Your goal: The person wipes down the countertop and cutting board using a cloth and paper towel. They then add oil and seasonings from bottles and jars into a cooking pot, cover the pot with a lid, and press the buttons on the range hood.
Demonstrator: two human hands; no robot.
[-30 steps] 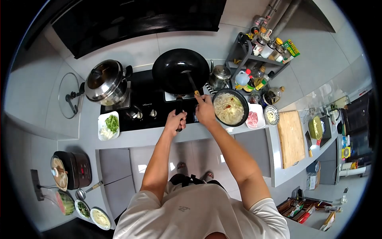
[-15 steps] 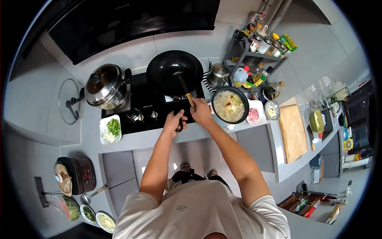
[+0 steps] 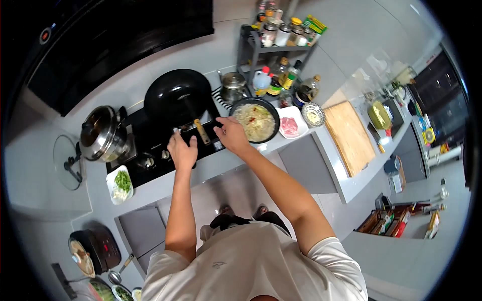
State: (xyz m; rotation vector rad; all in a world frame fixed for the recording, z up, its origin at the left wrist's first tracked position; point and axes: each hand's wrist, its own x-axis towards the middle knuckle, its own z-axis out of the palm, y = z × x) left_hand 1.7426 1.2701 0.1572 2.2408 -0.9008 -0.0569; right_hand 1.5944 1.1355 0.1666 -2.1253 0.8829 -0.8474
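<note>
A black wok [image 3: 176, 95] rests on the black gas stove [image 3: 143, 173], and a spatula with a wooden handle [image 3: 202, 132] lies in it, the handle sticking out over the front rim. My left hand [image 3: 183, 150] is open with fingers spread, just left of that handle and near the wok's own handle. To the right of the wooden handle my right hand [image 3: 232, 134] is open and holds nothing, close to the left edge of a black pan of noodles [image 3: 253, 123]. Beside the pan stands a white dish of raw meat [image 3: 289, 125].
A lidded steel pot [image 3: 104, 134] and a dish of chopped greens [image 3: 121, 183] are on the left. Toward the right are a steel kettle [image 3: 233, 86], a seasoning rack [image 3: 281, 49], a small patterned bowl [image 3: 314, 115] and a cutting board [image 3: 350, 138].
My right hand has let go of the spatula's wooden handle. My left hand has opened and moved up beside it. The camera view has turned to the right.
</note>
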